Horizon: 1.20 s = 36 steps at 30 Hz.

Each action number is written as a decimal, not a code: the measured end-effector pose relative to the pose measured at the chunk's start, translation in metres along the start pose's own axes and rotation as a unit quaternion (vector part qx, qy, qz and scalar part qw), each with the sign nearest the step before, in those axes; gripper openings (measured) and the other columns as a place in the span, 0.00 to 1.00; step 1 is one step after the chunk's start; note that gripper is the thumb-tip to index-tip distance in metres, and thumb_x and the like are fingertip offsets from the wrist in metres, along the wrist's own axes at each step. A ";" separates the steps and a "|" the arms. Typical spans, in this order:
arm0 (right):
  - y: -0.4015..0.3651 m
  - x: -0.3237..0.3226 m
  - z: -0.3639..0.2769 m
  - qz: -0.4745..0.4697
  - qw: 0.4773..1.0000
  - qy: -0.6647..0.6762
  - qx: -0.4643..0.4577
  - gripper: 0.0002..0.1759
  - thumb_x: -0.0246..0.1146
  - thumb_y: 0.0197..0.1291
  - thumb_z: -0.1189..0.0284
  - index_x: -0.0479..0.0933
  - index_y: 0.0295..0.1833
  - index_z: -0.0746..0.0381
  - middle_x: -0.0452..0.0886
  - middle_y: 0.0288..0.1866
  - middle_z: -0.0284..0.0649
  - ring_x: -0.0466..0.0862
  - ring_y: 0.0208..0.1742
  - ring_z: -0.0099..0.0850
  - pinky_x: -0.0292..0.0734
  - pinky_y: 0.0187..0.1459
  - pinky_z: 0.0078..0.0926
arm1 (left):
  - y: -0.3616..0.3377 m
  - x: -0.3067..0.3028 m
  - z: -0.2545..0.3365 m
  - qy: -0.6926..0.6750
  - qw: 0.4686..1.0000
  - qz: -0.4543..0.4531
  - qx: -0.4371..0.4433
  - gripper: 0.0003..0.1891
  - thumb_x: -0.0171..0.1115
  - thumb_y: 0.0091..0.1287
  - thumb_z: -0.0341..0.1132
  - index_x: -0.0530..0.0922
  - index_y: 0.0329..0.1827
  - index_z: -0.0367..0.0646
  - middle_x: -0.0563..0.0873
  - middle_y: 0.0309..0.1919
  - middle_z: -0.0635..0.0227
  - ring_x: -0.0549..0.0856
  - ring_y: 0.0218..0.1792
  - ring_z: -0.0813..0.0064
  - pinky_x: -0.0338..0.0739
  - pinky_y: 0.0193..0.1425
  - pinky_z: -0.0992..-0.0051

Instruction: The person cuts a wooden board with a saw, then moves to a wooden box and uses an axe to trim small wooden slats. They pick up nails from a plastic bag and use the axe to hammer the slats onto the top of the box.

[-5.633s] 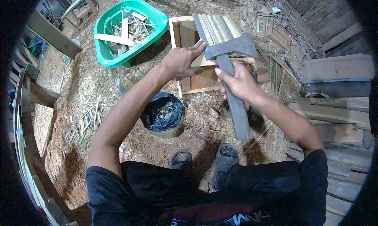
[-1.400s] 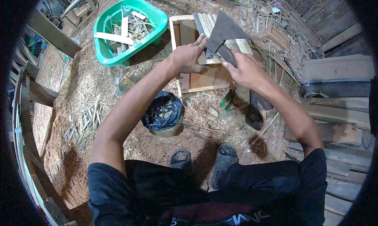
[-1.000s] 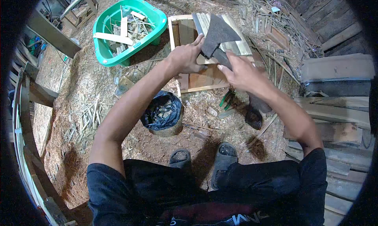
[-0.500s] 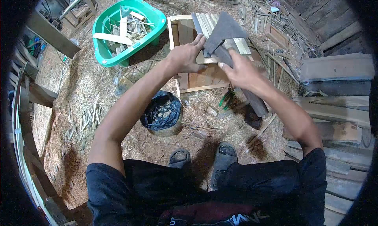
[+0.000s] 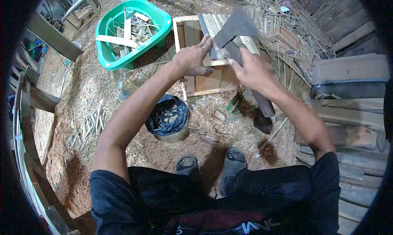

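Observation:
My right hand (image 5: 254, 69) is wrapped round the wooden handle of a hatchet (image 5: 237, 28), near its head. The broad grey blade hangs over the slats, slightly blurred, and the handle's end points back toward me. Under it lies a wooden box (image 5: 213, 87) with a light frame and several narrow slats (image 5: 215, 22) across its top. My left hand (image 5: 193, 61) grips the box's near top edge beside the slats, fingers over the top and thumb along the front board. Whether a small piece sits under its fingertips is hidden.
A green tub (image 5: 159, 34) of wood scraps stands at far left. Nearer are a bucket (image 5: 180, 130) lined with black plastic and green-handled pliers (image 5: 234, 103) on the shavings. Stacked boards (image 5: 348, 112) line the right side, and sticks litter the far ground.
The hatchet head has tilted and lifted slightly away from the slats, with my right hand shifting a little. My left hand stays in place on the box.

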State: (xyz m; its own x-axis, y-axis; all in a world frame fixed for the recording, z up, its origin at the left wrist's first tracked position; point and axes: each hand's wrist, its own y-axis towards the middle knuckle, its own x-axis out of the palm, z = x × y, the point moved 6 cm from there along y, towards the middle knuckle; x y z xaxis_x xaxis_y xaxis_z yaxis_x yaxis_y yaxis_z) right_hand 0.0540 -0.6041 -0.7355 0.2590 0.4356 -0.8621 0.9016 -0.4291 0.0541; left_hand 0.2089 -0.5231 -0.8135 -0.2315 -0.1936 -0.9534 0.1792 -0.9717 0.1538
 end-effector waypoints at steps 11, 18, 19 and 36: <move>0.005 0.023 0.011 -0.084 0.996 -0.018 0.001 0.22 0.58 0.69 0.66 0.68 0.57 0.73 0.83 0.43 0.65 0.86 0.45 0.57 0.79 0.49 0.51 | 0.000 -0.006 0.003 -0.013 0.999 -0.033 -0.031 0.58 0.72 0.49 0.53 0.52 0.77 0.31 0.58 0.77 0.43 0.83 0.56 0.46 0.79 0.61 0.58; 0.006 0.002 -0.008 0.038 0.998 0.046 -0.031 0.22 0.57 0.69 0.64 0.68 0.56 0.73 0.83 0.43 0.65 0.85 0.46 0.57 0.78 0.48 0.50 | -0.002 -0.004 -0.001 -0.011 1.000 -0.003 -0.020 0.62 0.74 0.46 0.56 0.49 0.77 0.30 0.70 0.70 0.39 0.84 0.54 0.44 0.81 0.57 0.56; 0.004 0.017 -0.002 0.004 1.000 0.017 -0.020 0.21 0.57 0.69 0.64 0.68 0.55 0.73 0.83 0.44 0.65 0.85 0.46 0.57 0.78 0.48 0.50 | -0.003 -0.007 0.000 -0.027 0.998 -0.033 -0.051 0.63 0.75 0.46 0.57 0.47 0.77 0.29 0.73 0.65 0.38 0.85 0.53 0.44 0.81 0.57 0.56; 0.000 0.039 0.004 -0.081 0.996 -0.004 -0.036 0.20 0.56 0.71 0.67 0.65 0.55 0.74 0.81 0.41 0.70 0.85 0.44 0.62 0.79 0.47 0.52 | -0.006 -0.015 0.005 -0.058 0.991 -0.042 -0.110 0.75 0.77 0.44 0.62 0.32 0.77 0.24 0.84 0.51 0.37 0.86 0.51 0.45 0.81 0.57 0.59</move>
State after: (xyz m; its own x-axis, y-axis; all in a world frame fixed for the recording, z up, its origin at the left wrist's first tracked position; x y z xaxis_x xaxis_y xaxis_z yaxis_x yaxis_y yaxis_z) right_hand 0.0626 -0.5901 -0.7712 0.1049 0.4881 -0.8665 0.9543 -0.2946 -0.0504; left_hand 0.2065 -0.5153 -0.7990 -0.3609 -0.1407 -0.9219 0.3559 -0.9345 0.0033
